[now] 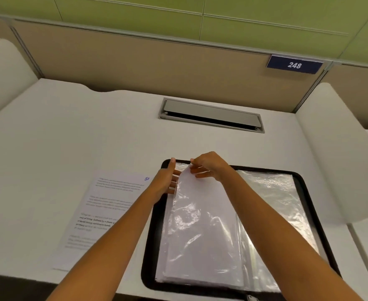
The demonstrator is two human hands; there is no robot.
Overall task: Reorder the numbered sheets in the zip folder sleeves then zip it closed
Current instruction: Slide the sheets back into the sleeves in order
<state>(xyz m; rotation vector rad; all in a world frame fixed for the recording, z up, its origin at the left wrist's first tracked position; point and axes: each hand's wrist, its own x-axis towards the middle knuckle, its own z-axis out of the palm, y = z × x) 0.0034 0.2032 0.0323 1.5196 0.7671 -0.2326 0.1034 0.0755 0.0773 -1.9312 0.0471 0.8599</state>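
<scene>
Surroundings: sheet 10 (104, 213) lies flat on the counter (70, 131), just left of the folder (313, 216), with the left forearm crossing its right edge. A cable hatch (211, 115) is set into the counter beyond the folder, well apart from it. A plate (294, 65) reading 248 hangs on the rear partition.

Orientation: the folder lies open with its spine running near to far. The sheet (200, 192) in the left sleeve (189, 231) has its long axis the same way, top edge far.

Hands: the right hand (209, 166) pinches the sheet's top edge at the sleeve mouth. The left hand (167, 179) has straight fingers at the sleeve's upper left edge; whether it grips cannot be told.

Clearance: the folder's near edge lies at the counter's front edge. A white side panel stands near its right edge. Bare counter lies beyond it.
</scene>
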